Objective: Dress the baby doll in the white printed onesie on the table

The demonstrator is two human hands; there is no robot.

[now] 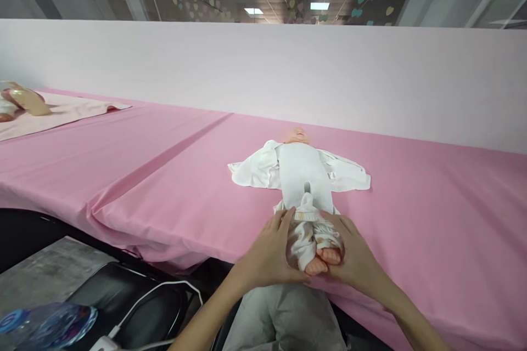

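Observation:
A baby doll [303, 167] lies on its back on the pink-covered table, its head toward the wall and its feet toward me. Its white long-sleeved top [257, 167] has the sleeves spread out to both sides. White patterned pants [307, 230] cover its legs, and the bare feet [317, 266] stick out at the bottom. My left hand [274, 252] is curved around the left side of the pants, fingertips at the waistband. Around the right side, my right hand [356, 255] grips the pants close to the feet. Some fingertips of both hands are hidden by the cloth.
At the far left, another doll [28, 101], partly out of frame, lies on a pale pink cloth [82, 107]. A white wall [263, 71] runs behind the table. Lower left are a black chair [135, 301], a plastic bottle [49, 323] and a white cable [164, 284].

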